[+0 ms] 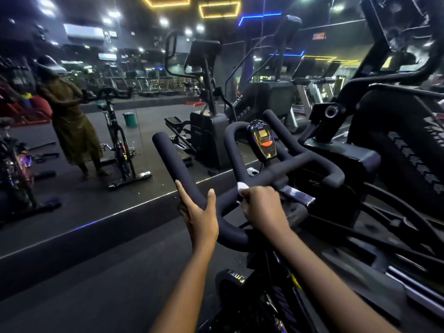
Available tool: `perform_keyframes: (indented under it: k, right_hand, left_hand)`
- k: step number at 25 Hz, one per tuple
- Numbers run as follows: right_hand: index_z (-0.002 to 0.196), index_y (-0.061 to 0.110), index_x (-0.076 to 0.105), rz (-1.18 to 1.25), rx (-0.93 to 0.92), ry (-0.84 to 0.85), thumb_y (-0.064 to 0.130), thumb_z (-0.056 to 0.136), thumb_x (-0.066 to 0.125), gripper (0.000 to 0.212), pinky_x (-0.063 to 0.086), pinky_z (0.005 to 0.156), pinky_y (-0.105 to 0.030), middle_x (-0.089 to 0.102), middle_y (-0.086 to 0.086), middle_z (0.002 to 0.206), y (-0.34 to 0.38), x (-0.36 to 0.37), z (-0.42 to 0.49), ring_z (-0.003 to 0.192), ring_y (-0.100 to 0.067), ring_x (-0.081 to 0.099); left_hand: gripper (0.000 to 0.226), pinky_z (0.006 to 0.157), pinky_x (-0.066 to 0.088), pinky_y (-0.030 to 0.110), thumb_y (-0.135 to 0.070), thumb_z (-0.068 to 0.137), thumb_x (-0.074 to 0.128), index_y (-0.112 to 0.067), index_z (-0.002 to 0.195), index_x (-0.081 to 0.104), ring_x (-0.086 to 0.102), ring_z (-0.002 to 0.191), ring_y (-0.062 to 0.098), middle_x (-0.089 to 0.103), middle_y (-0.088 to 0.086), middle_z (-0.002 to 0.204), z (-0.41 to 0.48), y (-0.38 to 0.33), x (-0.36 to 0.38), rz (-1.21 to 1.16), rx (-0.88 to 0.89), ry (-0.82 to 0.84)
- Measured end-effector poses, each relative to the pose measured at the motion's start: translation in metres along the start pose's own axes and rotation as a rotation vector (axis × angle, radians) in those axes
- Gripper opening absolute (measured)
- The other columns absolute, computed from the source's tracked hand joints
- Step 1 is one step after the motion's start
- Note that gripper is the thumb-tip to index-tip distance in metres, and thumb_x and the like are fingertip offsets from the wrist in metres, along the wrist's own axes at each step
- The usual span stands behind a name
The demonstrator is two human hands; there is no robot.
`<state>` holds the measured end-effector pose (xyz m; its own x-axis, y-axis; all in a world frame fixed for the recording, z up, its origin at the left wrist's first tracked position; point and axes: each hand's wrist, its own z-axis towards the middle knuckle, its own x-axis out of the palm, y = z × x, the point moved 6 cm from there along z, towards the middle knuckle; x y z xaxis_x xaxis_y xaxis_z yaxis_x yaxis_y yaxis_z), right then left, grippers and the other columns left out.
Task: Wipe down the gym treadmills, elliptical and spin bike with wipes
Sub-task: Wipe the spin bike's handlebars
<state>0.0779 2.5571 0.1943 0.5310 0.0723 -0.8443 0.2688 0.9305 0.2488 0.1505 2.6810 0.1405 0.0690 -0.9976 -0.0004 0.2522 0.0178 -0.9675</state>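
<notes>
You stand at the bike (pixel 276 296), with its handlebar (pixel 264 175) straight ahead at 12 o'clock. Your left hand (pixel 199 217) sits low on the left horn, at 7 o'clock from the console (pixel 263 140). The horn lies in the fork between your thumb and forefinger, both nearly straight and spread to either side of it. Your other fingers are behind the bar, so you cannot tell how they lie. That hold looks like a brace, so the bar does not swing while you rub.

Your right hand (pixel 262 207) is on the crossbar at 6 o'clock from the console. Its fingers are curled tight together, bunching the wipe (pixel 242 186); only a white corner shows at 11 o'clock of your knuckles. Wadding it small likely lets you press hard on the round tube.

You appear to be cleaning the middle of the bar. The horns, loop and console probably come next; ease off near the screen. The elliptical (pixel 396 152) waits at 3 o'clock, and the mirror (pixel 156 104) runs from 9 to 12 o'clock. From here you cannot tell whether the elliptical is done.
</notes>
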Motion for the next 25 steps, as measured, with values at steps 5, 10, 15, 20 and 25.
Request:
perform_keyframes:
  k: [5, 10, 15, 20, 25]
  right_hand:
    - [0.082, 0.014, 0.070, 0.133, -0.275, -0.030, 0.028, 0.076, 0.061, 0.018, 0.036, 0.048, -0.028, 0.066, -0.010, 0.064, 0.041, -0.007, -0.031, 0.063, -0.034, 0.062]
    - [0.102, 0.014, 0.071, -0.054, 0.154, -0.104, 0.017, 0.089, 0.056, 0.020, 0.041, 0.075, -0.036, 0.069, -0.018, 0.097, -0.051, -0.025, 0.028, 0.096, -0.039, 0.058]
    - [0.100, 0.020, 0.067, -0.068, 0.060, -0.055, 0.010, 0.086, 0.050, 0.025, 0.041, 0.071, -0.035, 0.068, -0.014, 0.097, -0.021, 0.006, 0.014, 0.095, -0.037, 0.059]
    - [0.087, 0.016, 0.069, 0.136, -0.308, -0.026, 0.009, 0.068, 0.057, 0.023, 0.043, 0.056, -0.029, 0.069, -0.005, 0.075, 0.032, 0.002, -0.025, 0.069, -0.027, 0.066]
    - [0.102, 0.023, 0.074, 0.135, -0.107, -0.120, 0.004, 0.074, 0.070, 0.034, 0.049, 0.068, -0.031, 0.073, -0.007, 0.085, -0.028, -0.042, -0.017, 0.078, -0.028, 0.068]
  left_hand:
    - [0.081, 0.108, 0.022, 0.030, -0.026, 0.090, 0.062, -0.023, 0.153, 0.011, 0.027, 0.139, 0.026, 0.030, 0.016, 0.151, 0.002, 0.006, 0.000, 0.003, -0.018, -0.012]
    - [0.079, 0.105, 0.020, 0.023, -0.024, 0.091, 0.061, -0.022, 0.153, 0.011, 0.027, 0.139, 0.022, 0.029, 0.012, 0.152, 0.001, 0.002, 0.000, -0.016, 0.003, -0.011]
    - [0.077, 0.103, 0.020, 0.022, -0.023, 0.092, 0.059, -0.021, 0.153, 0.012, 0.028, 0.138, 0.023, 0.029, 0.013, 0.152, 0.000, 0.001, -0.001, -0.028, 0.016, -0.023]
    - [0.075, 0.105, 0.025, 0.030, -0.025, 0.092, 0.059, -0.022, 0.152, 0.014, 0.032, 0.136, 0.028, 0.033, 0.018, 0.149, 0.002, 0.005, 0.000, -0.022, -0.006, -0.029]
    - [0.076, 0.106, 0.023, 0.029, -0.024, 0.093, 0.058, -0.022, 0.153, 0.012, 0.029, 0.138, 0.028, 0.030, 0.017, 0.150, 0.000, 0.002, 0.000, -0.012, -0.002, 0.004]
